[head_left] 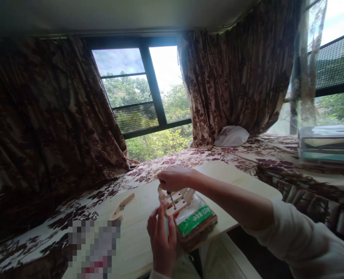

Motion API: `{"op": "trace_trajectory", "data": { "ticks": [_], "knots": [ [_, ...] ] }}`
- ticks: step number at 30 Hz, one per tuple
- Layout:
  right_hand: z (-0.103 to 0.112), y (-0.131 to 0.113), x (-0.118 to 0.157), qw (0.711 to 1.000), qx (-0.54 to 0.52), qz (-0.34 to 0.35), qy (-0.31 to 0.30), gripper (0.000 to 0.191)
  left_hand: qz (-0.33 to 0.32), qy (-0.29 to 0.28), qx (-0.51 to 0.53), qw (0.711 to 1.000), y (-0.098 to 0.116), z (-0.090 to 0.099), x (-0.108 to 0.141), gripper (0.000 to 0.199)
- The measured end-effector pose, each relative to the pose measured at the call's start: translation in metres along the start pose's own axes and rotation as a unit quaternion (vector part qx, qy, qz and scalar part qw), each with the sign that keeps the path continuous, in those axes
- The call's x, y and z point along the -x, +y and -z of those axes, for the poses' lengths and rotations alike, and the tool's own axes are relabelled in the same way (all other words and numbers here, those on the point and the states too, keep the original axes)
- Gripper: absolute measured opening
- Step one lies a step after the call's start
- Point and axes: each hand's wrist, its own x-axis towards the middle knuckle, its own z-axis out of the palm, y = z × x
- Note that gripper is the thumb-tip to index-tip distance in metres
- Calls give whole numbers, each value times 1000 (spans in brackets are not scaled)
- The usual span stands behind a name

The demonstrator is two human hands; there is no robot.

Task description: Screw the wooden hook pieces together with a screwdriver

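My right hand is closed in a fist around the handle of a screwdriver. Its thin shaft points down, with the tip at a dark hole or screw in a pale wooden piece. At the near left end of that piece, my left hand grips the edge between thumb and fingers. The wooden parts rest on a thick brown block-like packet with a green and white printed label. The right hand and forearm hide part of the wooden parts. A separate curved wooden piece lies to the left.
Under everything is a pale wooden tabletop, with small crumbs near the loose piece. A blurred, pixelated patch covers something at the front left. Beyond are a flowered cloth, a white bag, clear stacked trays, curtains and windows.
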Motion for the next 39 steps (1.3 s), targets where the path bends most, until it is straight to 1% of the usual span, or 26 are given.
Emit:
{"op": "trace_trajectory", "data": {
  "ticks": [3, 8, 10, 12, 15, 18, 20, 23, 25, 27, 31, 33, 35, 39],
  "knots": [
    [1, 1, -2, 1000, -1, -8, -9, 30, -6, 1, -2, 1000, 0, 0, 0, 49],
    [9, 2, -4, 998, -9, 43, -42, 24, -11, 8, -4, 1000, -1, 0, 0, 48],
    [9, 1, -3, 998, -9, 52, -43, 24, -12, 9, -3, 1000, 0, -1, -1, 48],
    [7, 0, -3, 999, -10, 39, -33, 27, -13, 8, -2, 1000, 0, -1, -2, 49],
    [2, 2, -3, 1000, -7, -3, -18, 32, -14, 10, -3, 1000, -1, -1, -3, 49],
    [2, 5, -5, 999, -6, -19, -25, 32, -20, 12, -5, 1000, -2, -1, -3, 49],
    [6, 8, -6, 999, -12, -6, -35, 29, -24, 10, -5, 1000, -3, -1, -2, 50],
    [11, 9, -5, 997, -20, 50, -45, 23, -24, 12, -5, 1000, -4, -1, -1, 49],
    [11, 8, -3, 996, -15, 71, -45, 23, -20, 15, -5, 1000, -2, 0, 0, 48],
    [9, 6, -1, 997, -6, 59, -40, 25, -16, 16, -4, 1000, -1, 0, -1, 48],
    [4, 5, 0, 1000, 4, 2, -24, 31, -14, 12, -1, 1000, 1, 0, -3, 49],
    [5, 5, -2, 1000, 5, -7, -26, 31, -17, 12, -3, 1000, 2, 0, -3, 49],
    [8, 5, -3, 999, -1, 6, -40, 29, -19, 12, -5, 1000, 1, 0, -2, 50],
    [14, 6, -3, 995, -28, 62, -73, 22, -15, 10, -5, 1000, 1, 1, 0, 50]
  ]
}}
